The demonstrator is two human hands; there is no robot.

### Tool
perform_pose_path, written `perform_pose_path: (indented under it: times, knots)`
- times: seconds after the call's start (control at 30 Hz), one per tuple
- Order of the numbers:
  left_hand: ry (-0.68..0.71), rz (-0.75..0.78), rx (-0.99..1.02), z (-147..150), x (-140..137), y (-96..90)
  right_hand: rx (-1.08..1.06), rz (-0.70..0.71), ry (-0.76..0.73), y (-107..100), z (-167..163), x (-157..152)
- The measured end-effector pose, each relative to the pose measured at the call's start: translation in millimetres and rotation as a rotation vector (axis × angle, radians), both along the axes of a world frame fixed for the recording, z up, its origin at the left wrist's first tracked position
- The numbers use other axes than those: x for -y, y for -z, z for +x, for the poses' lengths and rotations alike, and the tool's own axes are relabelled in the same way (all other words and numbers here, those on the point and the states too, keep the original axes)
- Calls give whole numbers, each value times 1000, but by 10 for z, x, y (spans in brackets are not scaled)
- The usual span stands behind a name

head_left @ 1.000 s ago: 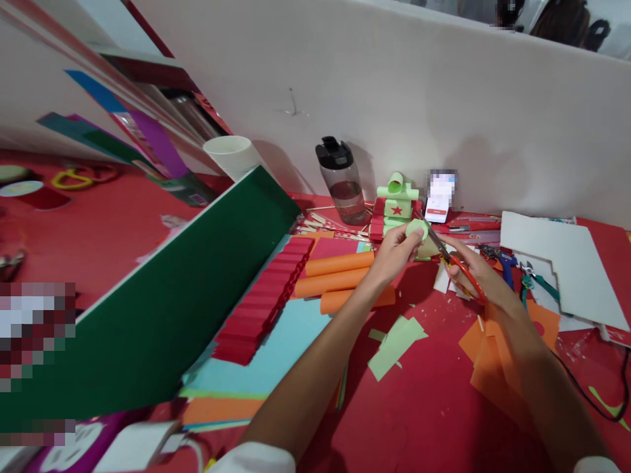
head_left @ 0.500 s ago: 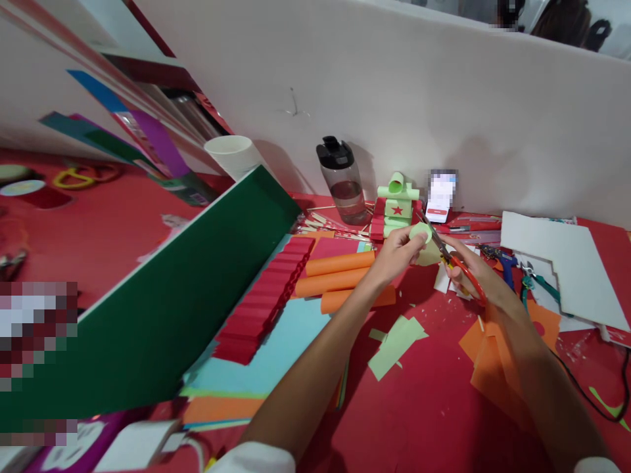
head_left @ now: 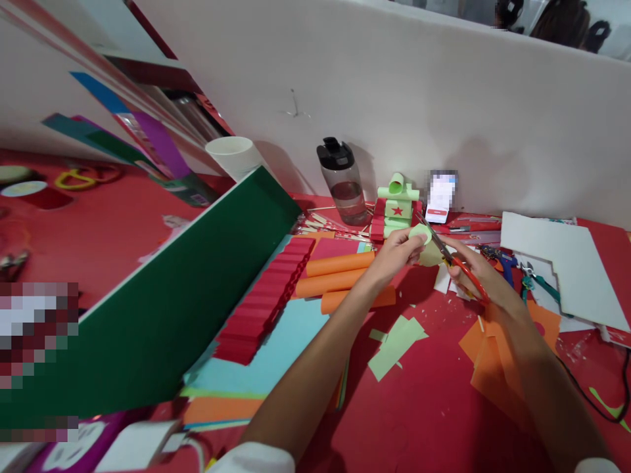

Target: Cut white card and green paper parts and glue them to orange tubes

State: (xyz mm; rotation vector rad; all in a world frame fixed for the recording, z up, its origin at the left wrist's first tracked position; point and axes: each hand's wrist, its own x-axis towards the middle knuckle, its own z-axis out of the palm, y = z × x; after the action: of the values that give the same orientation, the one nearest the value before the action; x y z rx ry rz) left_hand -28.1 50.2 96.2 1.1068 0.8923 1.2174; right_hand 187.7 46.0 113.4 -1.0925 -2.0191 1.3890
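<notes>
Between thumb and fingers, my left hand (head_left: 401, 251) pinches a small rounded piece of light green paper (head_left: 419, 232). My right hand (head_left: 476, 266) is closed round the red handles of a pair of scissors (head_left: 461, 263). The scissors' blades lie at the right edge of the green paper, pointing up and left. Just behind my hands stands a light green paper model (head_left: 398, 210) with red sides and a red star. Light green paper scraps (head_left: 397, 348) lie on the red table in front of my hands.
Orange paper rolls (head_left: 340, 263), a folded red strip (head_left: 269, 295) and a tall green board (head_left: 148, 315) are on the left. A water bottle (head_left: 344, 184) and a phone (head_left: 440, 196) stand by the wall. Pliers (head_left: 539, 282), white board (head_left: 566, 263) and orange sheets (head_left: 497, 368) lie right.
My right hand and the scissors have shifted very slightly, and the handles look a little closer together. The green paper's outline has turned slightly in my left hand.
</notes>
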Motion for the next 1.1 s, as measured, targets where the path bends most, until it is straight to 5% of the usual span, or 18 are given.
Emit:
perform_pose_path:
  times: [0.6, 1.1]
  knots:
    - [106, -56, -9, -27, 9, -11, 79, 63, -60, -82, 89, -9]
    - [-31, 12, -38, 0, -13, 10, -26, -53, 82, -90, -51, 81]
